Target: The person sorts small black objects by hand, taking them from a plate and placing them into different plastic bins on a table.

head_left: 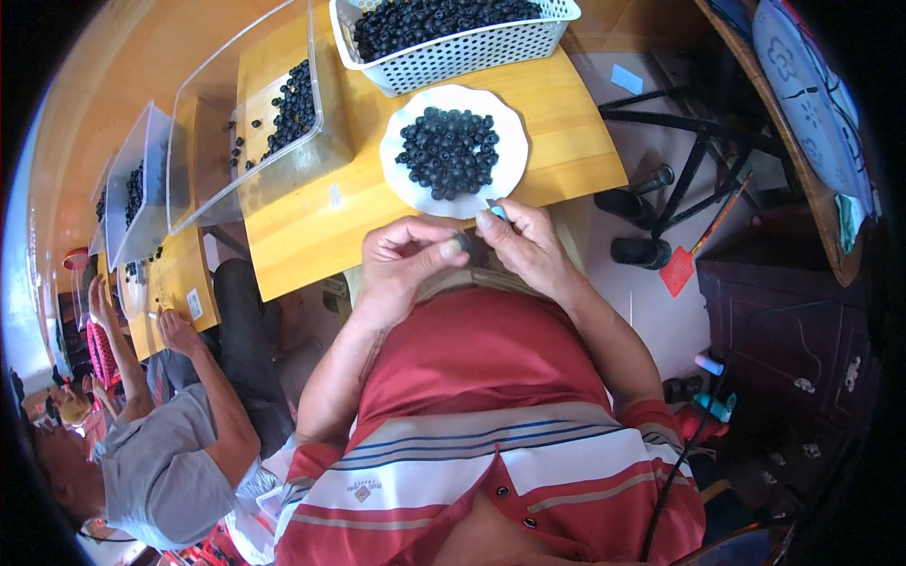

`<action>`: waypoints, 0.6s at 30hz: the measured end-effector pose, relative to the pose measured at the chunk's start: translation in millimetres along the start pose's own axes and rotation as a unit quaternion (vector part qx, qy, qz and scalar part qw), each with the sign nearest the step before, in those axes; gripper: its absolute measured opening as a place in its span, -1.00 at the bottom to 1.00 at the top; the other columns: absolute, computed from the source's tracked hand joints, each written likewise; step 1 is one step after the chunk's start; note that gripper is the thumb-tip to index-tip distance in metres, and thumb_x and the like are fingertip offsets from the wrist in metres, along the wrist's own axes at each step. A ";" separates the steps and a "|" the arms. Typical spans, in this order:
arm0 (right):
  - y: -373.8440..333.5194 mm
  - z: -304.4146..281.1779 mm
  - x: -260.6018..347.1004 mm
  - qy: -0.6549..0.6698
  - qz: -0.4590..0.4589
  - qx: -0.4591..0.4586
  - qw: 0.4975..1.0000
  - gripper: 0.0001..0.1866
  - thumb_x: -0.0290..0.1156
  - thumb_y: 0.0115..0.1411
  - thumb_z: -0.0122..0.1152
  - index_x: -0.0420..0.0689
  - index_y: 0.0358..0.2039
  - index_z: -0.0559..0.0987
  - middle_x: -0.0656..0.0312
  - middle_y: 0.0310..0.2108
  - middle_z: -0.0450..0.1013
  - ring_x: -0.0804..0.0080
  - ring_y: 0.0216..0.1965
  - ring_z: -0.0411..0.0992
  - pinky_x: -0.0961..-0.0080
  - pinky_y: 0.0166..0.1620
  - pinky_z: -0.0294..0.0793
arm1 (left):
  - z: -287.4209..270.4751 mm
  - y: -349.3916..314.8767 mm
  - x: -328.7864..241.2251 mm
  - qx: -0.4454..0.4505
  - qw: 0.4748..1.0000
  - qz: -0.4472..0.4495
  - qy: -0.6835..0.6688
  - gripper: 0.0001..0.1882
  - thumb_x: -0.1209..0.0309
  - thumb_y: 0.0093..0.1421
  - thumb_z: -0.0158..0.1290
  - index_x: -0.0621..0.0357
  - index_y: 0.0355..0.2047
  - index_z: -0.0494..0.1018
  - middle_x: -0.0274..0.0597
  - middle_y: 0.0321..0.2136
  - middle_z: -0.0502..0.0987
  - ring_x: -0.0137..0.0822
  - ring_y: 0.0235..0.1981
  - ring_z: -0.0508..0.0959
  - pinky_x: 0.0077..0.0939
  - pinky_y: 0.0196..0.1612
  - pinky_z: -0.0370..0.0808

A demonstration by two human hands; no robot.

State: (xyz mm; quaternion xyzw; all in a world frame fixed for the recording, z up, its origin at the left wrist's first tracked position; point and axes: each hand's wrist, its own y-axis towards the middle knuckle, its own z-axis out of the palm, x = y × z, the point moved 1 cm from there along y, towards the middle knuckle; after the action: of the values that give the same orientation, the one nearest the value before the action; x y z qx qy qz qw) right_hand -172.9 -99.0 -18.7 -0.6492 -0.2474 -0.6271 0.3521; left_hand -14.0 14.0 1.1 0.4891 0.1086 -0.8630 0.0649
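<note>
The left hand (408, 262) pinches what looks like a blueberry (463, 242); the right hand (525, 243) grips a small teal-handled tool (498, 213). The scalloped white plate (398, 179) of blueberries (447, 156) lies just beyond, presumably for easy reach.

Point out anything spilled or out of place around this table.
Two things look odd: a red fly swatter and a pale blue card-like piece appear to be on the floor, right of the table, perhaps dropped. The dark berries on the white plate sit within its rim.
</note>
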 end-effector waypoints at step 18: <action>-31.5 -25.8 -10.4 -0.071 -0.043 -0.110 0.990 -0.68 -0.32 0.35 0.11 -0.29 -0.02 0.54 0.23 -0.43 0.48 0.63 -0.38 0.36 0.57 -0.27 0.38 | 19.3 170.7 -97.8 -0.121 0.694 0.330 0.628 -0.79 0.41 0.16 0.21 0.24 -0.22 0.60 -0.06 -0.34 0.66 -0.32 -0.32 0.67 -0.48 -0.25 0.55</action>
State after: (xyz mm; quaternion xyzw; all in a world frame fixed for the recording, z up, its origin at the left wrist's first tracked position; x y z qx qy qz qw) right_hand -214.4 -97.7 -25.3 -0.7154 -0.2290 -0.6177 0.2329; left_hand 57.4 -155.4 73.5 0.9096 0.0593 -0.2572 0.3210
